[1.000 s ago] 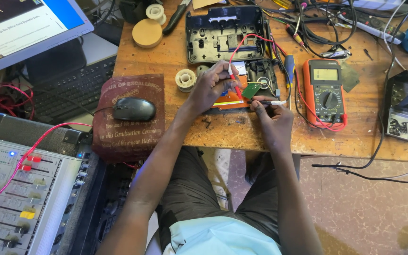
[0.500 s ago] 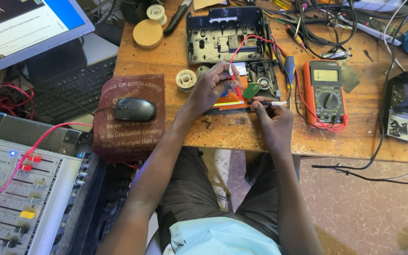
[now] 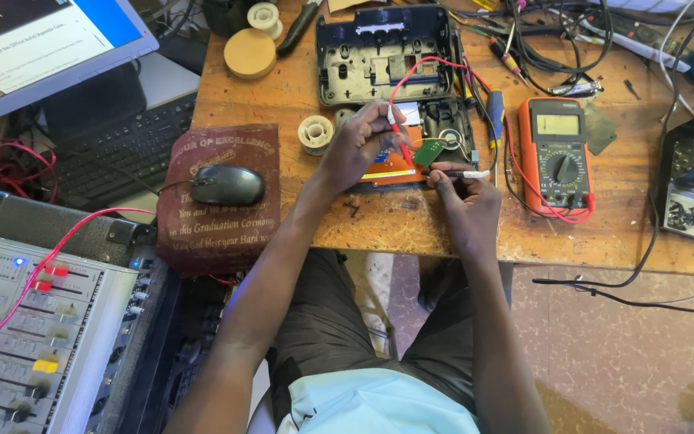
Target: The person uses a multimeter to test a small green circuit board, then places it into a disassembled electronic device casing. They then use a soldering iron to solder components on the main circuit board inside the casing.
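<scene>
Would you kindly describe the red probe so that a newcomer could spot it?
Start at the wooden table and find the orange multimeter on its right side. The red probe is pinched in the left hand beside it, trailing a red wire; the right hand holds a black-and-white one.

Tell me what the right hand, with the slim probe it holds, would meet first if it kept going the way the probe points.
The right hand holds a slim black, white-tipped probe pointing toward the orange multimeter with a round dial. Going straight on, it would likely first meet the multimeter's near side edge, or the red lead beside it; depth is unclear.
</scene>
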